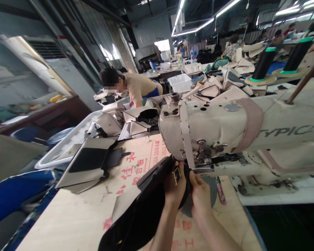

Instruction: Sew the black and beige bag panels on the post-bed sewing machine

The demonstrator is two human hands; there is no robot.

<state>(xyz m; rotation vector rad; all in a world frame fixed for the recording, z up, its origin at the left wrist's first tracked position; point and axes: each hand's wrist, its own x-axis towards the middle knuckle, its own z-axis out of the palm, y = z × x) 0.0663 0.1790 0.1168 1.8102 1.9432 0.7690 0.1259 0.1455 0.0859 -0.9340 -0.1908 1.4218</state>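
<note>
A cream sewing machine [225, 129] reaches in from the right, its needle head at the centre. Under the head lies a black shoe upper piece [146, 205] with a small metal buckle [176, 175]. My left hand [174, 190] grips this black piece beside the buckle, just below the needle. My right hand [200, 195] holds the same piece from the right, fingers curled at the presser foot. Both hands touch each other around the material.
A beige and black cut piece [90, 164] lies on the plywood table [75, 216]. A clear bin [68, 146] of stacked pieces stands at the left. Black thread cones [263, 64] sit behind the machine. Pink snips [221, 191] lie near the base. A person [136, 87] bends over further back.
</note>
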